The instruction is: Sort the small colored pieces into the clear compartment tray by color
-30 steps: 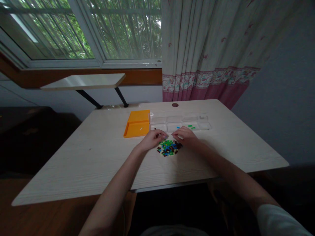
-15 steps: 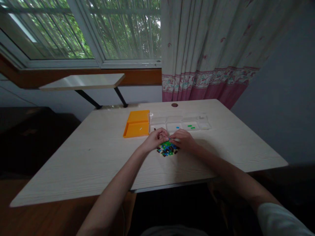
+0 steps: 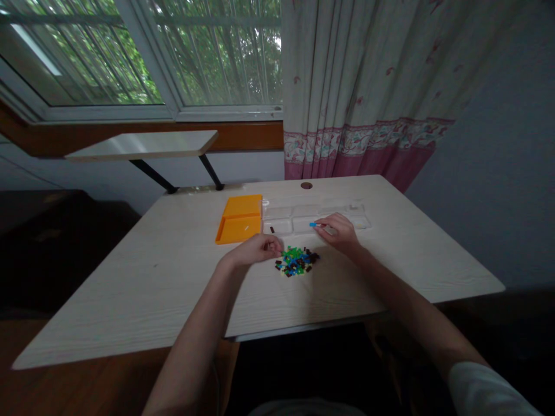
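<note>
A heap of small building bricks [image 3: 296, 262], green, blue, dark brown and pale, lies on the table. My right hand [image 3: 338, 231] is over the clear compartment tray [image 3: 301, 225], thumb and fingers pinched at a blue brick [image 3: 313, 224] in its middle front compartment. Part of that brick shows beyond the fingertips. At the left edge of the heap, my left hand [image 3: 258, 249] has its fingers curled together; whatever they hold, if anything, is hidden. One dark brown brick [image 3: 272, 229] sits in the tray's left front compartment.
An open orange case [image 3: 243, 205] with a small white piece [image 3: 247, 228] in it stands left of the tray. Behind are a raised shelf [image 3: 147, 144], a round cable hole [image 3: 306, 185], a window and a curtain [image 3: 338, 104]. The table's front edge runs below my forearms.
My right hand has moved from the heap up to the tray, at the blue brick. My left hand has drawn back left, uncovering more of the heap and the dark brown brick.
</note>
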Demonstrator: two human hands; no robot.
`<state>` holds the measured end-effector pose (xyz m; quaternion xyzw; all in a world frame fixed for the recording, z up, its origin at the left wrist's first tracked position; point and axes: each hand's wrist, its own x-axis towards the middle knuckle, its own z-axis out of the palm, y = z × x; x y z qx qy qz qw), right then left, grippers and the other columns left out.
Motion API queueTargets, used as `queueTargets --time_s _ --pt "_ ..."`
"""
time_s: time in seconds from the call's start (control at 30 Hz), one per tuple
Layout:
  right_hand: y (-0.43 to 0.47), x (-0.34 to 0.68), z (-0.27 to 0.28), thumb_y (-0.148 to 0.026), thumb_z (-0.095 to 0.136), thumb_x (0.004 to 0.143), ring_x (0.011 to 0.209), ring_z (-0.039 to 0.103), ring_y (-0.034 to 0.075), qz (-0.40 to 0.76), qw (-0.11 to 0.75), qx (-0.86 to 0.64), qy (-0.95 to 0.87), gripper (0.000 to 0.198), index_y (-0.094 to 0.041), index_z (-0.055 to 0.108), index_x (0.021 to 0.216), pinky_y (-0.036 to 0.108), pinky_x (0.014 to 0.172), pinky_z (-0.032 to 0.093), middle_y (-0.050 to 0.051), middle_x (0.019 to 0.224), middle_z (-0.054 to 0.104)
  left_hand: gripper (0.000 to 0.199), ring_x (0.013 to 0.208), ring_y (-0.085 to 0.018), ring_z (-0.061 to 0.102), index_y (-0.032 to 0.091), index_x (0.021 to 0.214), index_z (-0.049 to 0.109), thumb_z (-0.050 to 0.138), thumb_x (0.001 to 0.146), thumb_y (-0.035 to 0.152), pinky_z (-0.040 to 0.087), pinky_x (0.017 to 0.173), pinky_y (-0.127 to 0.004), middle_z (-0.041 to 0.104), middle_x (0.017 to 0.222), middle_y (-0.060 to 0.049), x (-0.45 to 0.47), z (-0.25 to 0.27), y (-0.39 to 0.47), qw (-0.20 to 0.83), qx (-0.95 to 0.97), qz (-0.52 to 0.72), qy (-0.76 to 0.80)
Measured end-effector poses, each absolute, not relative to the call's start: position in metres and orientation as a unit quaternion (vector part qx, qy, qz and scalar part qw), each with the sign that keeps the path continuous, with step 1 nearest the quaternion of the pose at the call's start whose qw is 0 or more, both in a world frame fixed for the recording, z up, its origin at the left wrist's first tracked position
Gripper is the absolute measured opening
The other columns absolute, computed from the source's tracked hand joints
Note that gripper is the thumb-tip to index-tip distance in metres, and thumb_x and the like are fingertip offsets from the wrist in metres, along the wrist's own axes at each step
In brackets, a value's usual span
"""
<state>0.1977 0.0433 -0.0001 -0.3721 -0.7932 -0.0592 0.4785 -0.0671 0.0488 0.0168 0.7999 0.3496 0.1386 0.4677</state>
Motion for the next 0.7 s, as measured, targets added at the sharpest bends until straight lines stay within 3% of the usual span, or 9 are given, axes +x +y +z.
queueTargets --time_s 0.37,0.7 --pt "0.048 0.203 -0.003 -0.028 0.058 0.079 0.068 0.056 0.014 -0.061 0.459 -0.387 -0.797 0.012 -0.018 0.064 0.083 0.028 0.069 0.044 0.003 0.073 0.065 0.025 0.057 -0.007 0.044 0.012 0.079 0.061 0.066 0.064 0.032 0.034 0.053 -0.017 0.049 0.062 0.004 -0.078 0.003 0.057 0.452 0.825 0.057 0.333" --pt "0.059 0.207 -0.019 -0.032 0.055 0.079 0.071 0.053 0.016 -0.041 0.342 -0.527 -0.777 0.016 -0.02 0.065 0.079 0.027 0.069 0.041 0.003 0.067 0.059 0.021 0.058 -0.008 0.046 0.013 0.075 0.062 0.065 0.064 0.031 0.035 0.055 -0.017 0.052 0.063 0.003 -0.076 0.008 0.054 0.436 0.83 0.056 0.343"
